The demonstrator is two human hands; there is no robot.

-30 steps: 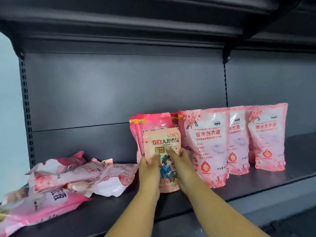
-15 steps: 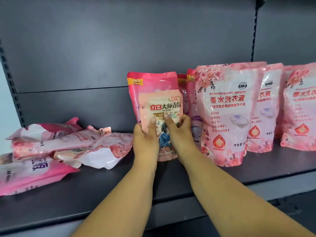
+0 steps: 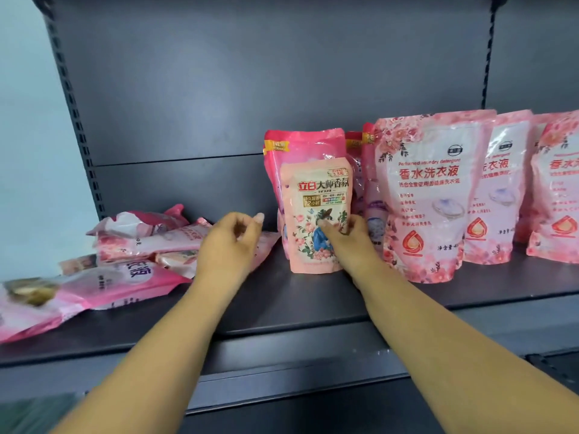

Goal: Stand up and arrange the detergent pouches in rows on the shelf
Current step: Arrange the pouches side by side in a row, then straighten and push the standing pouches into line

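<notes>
The right hand [image 3: 351, 236] is on the small peach pouch [image 3: 316, 214], fingers curled against its lower right face and edge, steadying it upright just in front of a taller pink pouch [image 3: 300, 158]. The left hand [image 3: 232, 242] hangs loose and empty just left of that pouch, fingers softly curled round nothing, above the heap of fallen pouches [image 3: 138, 245] lying flat on the shelf [image 3: 282, 308]. The way to do this well, I'd say: settle the base gusset flat before letting go, square the printed face to the front, and line its bottom edge with the standing row. These soft bags will likely slump if released while tilted, so ease off slowly. The pouch itself is shorter than its neighbours, peach-pink with a floral figure print and a small price tag at the top corner. Just right of the right hand stands the large pale pink detergent pouch [image 3: 429, 198], with more of the same beyond it in a row. Plenty in the heap is left to stand up.
</notes>
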